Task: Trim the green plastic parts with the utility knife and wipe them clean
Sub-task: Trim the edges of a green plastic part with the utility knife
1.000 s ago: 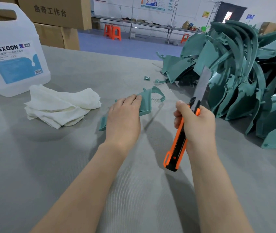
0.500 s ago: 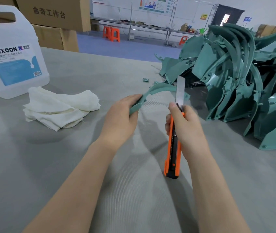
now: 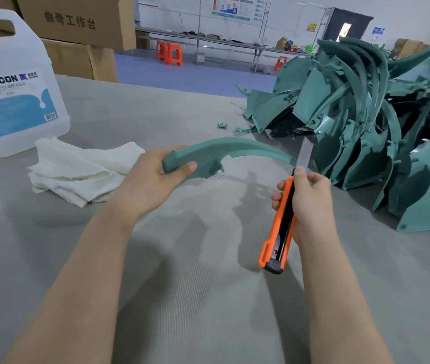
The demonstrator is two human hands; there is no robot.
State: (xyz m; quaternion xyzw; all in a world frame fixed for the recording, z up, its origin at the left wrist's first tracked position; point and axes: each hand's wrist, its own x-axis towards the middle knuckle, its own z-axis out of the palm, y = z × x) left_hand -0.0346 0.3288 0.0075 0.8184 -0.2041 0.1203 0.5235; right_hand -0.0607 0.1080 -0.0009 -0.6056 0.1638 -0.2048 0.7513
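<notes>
Workbench close-up: our left hand grips curved green part by thick end above grey table; our right hand clasps orange utility knife, blade raised at part's thin tip.

You had bare table close in front. A big pile of green parts blocked your right. A jug and rags sat left.

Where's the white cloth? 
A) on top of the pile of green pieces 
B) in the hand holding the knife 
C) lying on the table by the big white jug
C: the white cloth lies crumpled on the table, right beside the jug.
</notes>
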